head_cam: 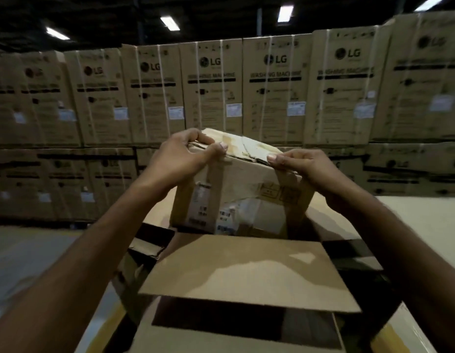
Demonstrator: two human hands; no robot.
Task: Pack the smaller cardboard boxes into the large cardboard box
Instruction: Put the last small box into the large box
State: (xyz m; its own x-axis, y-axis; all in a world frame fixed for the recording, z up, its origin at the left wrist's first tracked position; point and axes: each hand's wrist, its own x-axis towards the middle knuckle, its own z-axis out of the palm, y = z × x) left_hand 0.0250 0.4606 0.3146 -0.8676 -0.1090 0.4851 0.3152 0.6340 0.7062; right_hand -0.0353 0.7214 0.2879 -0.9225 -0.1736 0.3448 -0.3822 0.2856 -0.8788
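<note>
Two bare hands hold one smaller cardboard box (236,189) up over the open mouth of the large cardboard box (246,273). The left hand (185,154) is curled over the box's top left corner, thumb pressed on the near upper edge and the other fingers (195,135) wrapped over the top. The right hand (305,166) pinches the top right corner in the same way, thumb forward along the edge. The held box is worn, with tape strips, creased top flaps and printed labels on the side facing me, and it sits slightly tilted. Its lower edge is level with the far side of the big box's opening; I cannot tell whether it rests on anything. The large box's near flap stands out flat towards the person, with dark interior showing below it. Behind, stacked washing machine cartons (213,90) form a wall two tiers high under ceiling lights (169,22). Everything is a little blurred.
</note>
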